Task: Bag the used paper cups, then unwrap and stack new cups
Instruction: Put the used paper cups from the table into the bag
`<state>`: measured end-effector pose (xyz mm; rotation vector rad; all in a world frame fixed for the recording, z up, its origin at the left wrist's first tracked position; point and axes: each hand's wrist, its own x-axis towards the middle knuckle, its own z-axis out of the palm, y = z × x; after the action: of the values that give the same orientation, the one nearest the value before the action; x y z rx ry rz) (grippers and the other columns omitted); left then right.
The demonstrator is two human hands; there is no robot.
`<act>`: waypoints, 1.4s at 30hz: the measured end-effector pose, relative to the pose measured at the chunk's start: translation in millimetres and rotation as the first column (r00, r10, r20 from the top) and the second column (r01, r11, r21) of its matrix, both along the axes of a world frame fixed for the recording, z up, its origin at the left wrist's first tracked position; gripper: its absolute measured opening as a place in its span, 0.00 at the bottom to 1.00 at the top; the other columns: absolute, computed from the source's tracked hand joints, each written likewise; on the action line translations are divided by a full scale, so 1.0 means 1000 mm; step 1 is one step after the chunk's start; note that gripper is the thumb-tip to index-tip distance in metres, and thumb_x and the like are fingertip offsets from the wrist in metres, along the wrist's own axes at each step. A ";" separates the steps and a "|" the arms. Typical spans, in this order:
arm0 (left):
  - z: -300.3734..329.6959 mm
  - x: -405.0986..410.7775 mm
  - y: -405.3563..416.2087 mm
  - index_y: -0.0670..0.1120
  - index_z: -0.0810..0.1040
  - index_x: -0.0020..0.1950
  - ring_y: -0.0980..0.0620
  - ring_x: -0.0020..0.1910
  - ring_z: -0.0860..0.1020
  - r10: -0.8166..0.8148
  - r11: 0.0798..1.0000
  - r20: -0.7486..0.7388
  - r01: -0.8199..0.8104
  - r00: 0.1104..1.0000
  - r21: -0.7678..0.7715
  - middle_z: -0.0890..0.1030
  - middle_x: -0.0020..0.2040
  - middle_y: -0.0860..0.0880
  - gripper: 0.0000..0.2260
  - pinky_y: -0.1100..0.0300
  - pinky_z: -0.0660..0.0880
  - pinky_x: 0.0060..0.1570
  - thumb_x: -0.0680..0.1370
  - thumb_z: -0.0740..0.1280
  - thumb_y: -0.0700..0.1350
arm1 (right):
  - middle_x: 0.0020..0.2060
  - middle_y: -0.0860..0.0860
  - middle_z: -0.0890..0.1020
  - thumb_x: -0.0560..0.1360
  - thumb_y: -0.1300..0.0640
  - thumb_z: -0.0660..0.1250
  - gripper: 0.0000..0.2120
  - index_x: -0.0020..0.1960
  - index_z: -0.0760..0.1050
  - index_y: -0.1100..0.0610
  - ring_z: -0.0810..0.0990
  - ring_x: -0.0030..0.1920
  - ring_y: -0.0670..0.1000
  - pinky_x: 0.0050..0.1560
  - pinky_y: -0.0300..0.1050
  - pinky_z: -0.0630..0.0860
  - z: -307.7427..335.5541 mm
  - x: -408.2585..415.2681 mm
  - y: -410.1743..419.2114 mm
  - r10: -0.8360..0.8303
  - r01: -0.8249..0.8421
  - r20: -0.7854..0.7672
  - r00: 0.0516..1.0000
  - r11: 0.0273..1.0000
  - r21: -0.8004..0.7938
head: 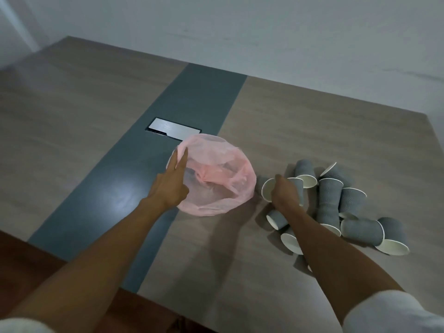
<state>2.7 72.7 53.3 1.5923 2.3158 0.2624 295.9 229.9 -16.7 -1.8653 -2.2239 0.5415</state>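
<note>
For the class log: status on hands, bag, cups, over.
Left hand touches pink bag rim. Right hand grips grey cup. Loose cups beside. Nothing between cup and bag.

We find no text, label, brand, number or sign that we can read. The silver plate (173,129) set into the table (72,104) bears a faint mark near its middle, but it is too blurred for us to make out.

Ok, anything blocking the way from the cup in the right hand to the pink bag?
Nothing visible. The cup in the right hand sits just beside the pink bag; the left hand touches its left rim.
</note>
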 end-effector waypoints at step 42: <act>0.027 0.045 0.050 0.48 0.59 0.78 0.36 0.51 0.79 0.001 0.987 -0.089 0.013 0.996 0.163 0.51 0.82 0.56 0.31 0.49 0.72 0.45 0.76 0.63 0.38 | 0.37 0.52 0.80 0.73 0.52 0.69 0.06 0.42 0.80 0.54 0.78 0.40 0.56 0.40 0.43 0.73 0.112 0.004 0.072 0.197 -0.227 -0.186 0.963 0.961 -0.160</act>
<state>47.9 122.2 80.7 1.7203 2.4102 0.3976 300.2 301.8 95.0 -1.5940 -2.3411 0.9304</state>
